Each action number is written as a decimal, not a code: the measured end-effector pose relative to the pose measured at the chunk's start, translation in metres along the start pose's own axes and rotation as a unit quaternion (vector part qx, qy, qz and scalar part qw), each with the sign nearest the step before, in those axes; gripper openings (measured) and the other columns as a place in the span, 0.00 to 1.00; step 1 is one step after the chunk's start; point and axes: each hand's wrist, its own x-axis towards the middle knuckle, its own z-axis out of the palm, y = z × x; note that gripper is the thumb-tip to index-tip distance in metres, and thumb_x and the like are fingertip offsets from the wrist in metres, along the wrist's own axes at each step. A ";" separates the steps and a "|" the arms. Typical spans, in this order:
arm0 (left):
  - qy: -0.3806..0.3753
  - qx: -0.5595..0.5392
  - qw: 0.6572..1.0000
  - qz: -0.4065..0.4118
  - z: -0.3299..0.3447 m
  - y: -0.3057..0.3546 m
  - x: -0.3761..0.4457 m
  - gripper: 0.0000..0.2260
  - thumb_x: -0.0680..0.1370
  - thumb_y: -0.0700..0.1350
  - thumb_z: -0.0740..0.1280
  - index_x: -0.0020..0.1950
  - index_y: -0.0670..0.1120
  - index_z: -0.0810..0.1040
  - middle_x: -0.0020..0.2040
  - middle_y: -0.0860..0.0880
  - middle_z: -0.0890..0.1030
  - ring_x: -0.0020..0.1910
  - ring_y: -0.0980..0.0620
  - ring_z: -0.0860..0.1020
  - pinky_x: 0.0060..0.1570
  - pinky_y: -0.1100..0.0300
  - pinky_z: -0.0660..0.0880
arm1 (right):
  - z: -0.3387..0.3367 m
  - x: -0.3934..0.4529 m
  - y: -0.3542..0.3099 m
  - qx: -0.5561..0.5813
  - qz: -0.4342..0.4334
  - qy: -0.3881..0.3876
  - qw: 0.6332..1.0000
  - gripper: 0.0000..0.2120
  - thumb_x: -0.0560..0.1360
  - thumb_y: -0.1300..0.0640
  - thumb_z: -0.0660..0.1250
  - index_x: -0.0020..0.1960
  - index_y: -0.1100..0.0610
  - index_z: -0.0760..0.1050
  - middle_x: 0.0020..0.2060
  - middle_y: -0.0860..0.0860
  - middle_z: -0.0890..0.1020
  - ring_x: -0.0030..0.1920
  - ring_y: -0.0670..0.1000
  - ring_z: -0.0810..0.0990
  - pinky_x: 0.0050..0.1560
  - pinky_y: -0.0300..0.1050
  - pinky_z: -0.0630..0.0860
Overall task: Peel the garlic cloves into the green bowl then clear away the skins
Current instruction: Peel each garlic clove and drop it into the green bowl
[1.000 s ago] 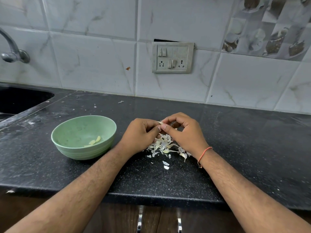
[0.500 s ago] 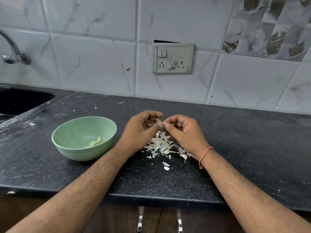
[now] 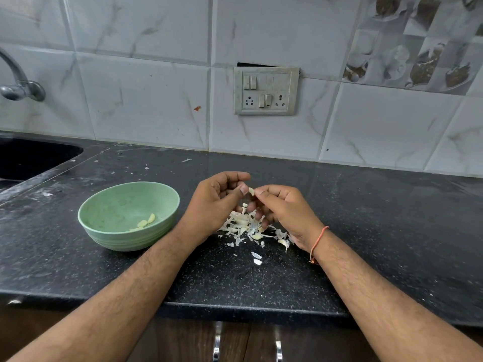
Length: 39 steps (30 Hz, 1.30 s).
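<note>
Left hand (image 3: 211, 202) and right hand (image 3: 285, 210) pinch one garlic clove (image 3: 251, 191) mid-frame above the skins (image 3: 248, 227); green bowl (image 3: 109, 205) left; no legible writing.

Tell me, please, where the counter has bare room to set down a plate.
The counter is bare right of the right hand, out to the wall. It is crowded between the green bowl and that hand, where the skins lie.

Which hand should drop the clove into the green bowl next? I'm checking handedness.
Left, probably. The left hand lies beside the green bowl; the right hand would have to cross over it. Both pinch the garlic clove now.
</note>
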 end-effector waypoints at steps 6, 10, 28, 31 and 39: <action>-0.013 -0.028 0.999 -0.017 0.000 0.001 0.000 0.12 0.82 0.37 0.71 0.66 0.43 0.82 0.48 0.48 0.85 0.47 0.47 0.82 0.41 0.61 0.82 | 0.002 -0.001 0.000 -0.022 -0.001 -0.015 1.000 0.11 0.85 0.55 0.67 0.54 0.61 0.83 0.39 0.55 0.84 0.36 0.53 0.79 0.32 0.45 0.77; -0.021 -0.024 0.999 -0.027 0.002 0.003 -0.002 0.13 0.83 0.36 0.70 0.68 0.41 0.80 0.50 0.47 0.84 0.47 0.53 0.83 0.39 0.63 0.81 | 0.000 0.000 0.002 -0.057 -0.034 0.001 0.998 0.07 0.85 0.58 0.68 0.52 0.60 0.83 0.37 0.54 0.84 0.35 0.53 0.80 0.30 0.45 0.78; -0.046 -0.025 0.998 -0.037 0.000 0.005 -0.004 0.13 0.84 0.38 0.69 0.68 0.43 0.81 0.44 0.51 0.85 0.39 0.59 0.80 0.32 0.64 0.75 | 0.000 0.000 0.001 -0.083 -0.050 -0.008 0.995 0.10 0.86 0.57 0.66 0.54 0.60 0.83 0.40 0.55 0.85 0.37 0.55 0.80 0.31 0.44 0.77; -0.053 -0.020 0.997 -0.050 -0.001 0.006 -0.005 0.12 0.84 0.39 0.69 0.68 0.44 0.81 0.44 0.50 0.86 0.42 0.59 0.81 0.31 0.64 0.75 | 0.000 0.000 0.001 -0.085 -0.040 -0.013 0.995 0.10 0.86 0.57 0.65 0.54 0.60 0.83 0.40 0.54 0.85 0.37 0.54 0.80 0.31 0.42 0.77; -0.055 0.001 0.996 -0.066 -0.001 0.006 -0.005 0.10 0.85 0.38 0.68 0.66 0.43 0.82 0.44 0.49 0.85 0.34 0.59 0.76 0.32 0.65 0.76 | -0.003 0.001 0.005 -0.144 -0.087 0.016 0.986 0.05 0.81 0.56 0.74 0.53 0.57 0.87 0.39 0.53 0.88 0.38 0.51 0.86 0.36 0.43 0.80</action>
